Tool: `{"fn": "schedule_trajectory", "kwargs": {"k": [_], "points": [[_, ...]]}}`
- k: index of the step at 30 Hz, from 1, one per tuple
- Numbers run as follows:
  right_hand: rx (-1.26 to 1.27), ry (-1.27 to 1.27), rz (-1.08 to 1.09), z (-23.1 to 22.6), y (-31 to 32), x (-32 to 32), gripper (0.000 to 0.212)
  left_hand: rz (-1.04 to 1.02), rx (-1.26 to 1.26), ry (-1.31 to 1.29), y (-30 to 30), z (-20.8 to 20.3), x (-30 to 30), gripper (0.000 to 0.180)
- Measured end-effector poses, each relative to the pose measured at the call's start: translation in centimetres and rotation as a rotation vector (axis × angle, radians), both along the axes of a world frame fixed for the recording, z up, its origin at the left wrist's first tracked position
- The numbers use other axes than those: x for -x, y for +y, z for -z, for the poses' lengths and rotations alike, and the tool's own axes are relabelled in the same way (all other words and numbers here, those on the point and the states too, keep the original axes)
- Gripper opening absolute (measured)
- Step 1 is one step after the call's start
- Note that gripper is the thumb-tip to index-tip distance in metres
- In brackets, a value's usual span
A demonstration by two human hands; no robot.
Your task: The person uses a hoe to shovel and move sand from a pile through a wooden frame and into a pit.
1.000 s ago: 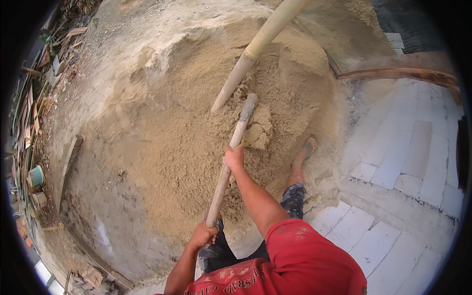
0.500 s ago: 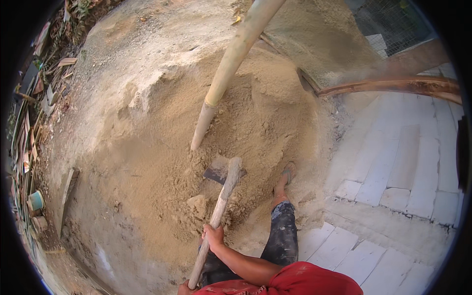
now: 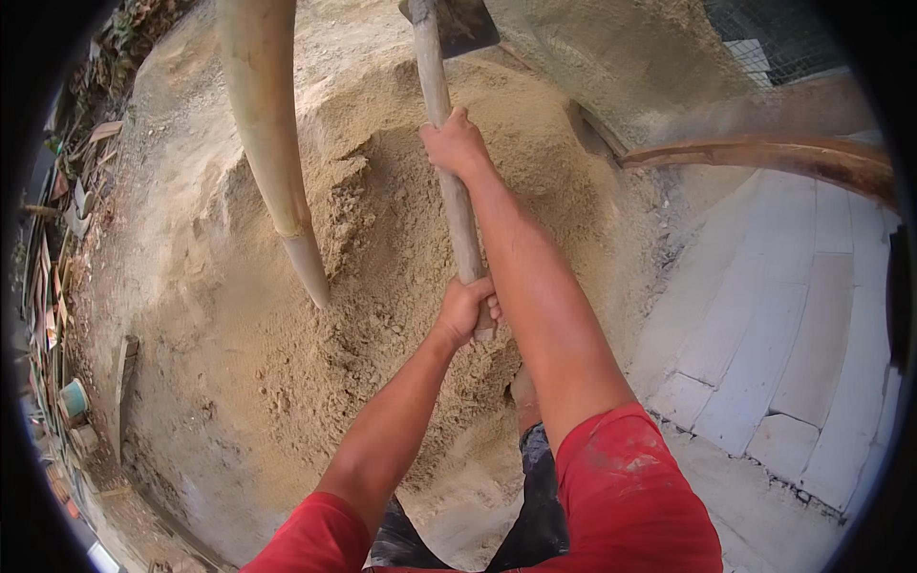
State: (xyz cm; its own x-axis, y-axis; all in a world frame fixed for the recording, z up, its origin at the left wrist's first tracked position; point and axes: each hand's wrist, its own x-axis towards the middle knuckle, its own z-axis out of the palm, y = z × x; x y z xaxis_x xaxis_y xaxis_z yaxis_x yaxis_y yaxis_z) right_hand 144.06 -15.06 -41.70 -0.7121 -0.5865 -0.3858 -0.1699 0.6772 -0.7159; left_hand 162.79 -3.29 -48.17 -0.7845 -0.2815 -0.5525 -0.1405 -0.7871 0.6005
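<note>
Hoe point(image 3: 458, 205) has swung outward, seemingly clear of sand point(image 3: 382, 239), left hand point(image 3: 464, 310) and right hand point(image 3: 456, 143) both gripping it firmly.

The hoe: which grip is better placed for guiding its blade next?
Probably the right grip: it holds the handle nearer the blade, while the left grip is close to the handle's other end.

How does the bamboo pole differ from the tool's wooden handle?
The bamboo pole looks thicker; the wooden handle is slimmer. The bamboo pole is pale yellowish with a visible joint; the wooden handle is greyish brown. No hand touches the bamboo pole, while the left hand and right hand grip the wooden handle. Both are long and roughly round.
</note>
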Motion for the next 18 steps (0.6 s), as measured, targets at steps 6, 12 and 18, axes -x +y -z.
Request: {"fn": "schedule_trajectory", "kwargs": {"k": [6, 12, 18], "points": [[-0.491, 0.003, 0.081, 8.7, 8.4, -4.9, 0.074, -0.041, -0.430, -0.326, 6.4, -7.2, -6.0, 0.020], [-0.392, -0.102, 0.174, 6.6, 9.7, -20.1, 0.082, 0.120, -0.475, -0.160, 6.0, -3.8, -23.9, 0.015], [-0.380, -0.283, 0.267, 5.6, 12.1, -44.4, 0.065, 0.224, -0.352, -0.303, 6.8, -4.5, -49.0, 0.012]]}}
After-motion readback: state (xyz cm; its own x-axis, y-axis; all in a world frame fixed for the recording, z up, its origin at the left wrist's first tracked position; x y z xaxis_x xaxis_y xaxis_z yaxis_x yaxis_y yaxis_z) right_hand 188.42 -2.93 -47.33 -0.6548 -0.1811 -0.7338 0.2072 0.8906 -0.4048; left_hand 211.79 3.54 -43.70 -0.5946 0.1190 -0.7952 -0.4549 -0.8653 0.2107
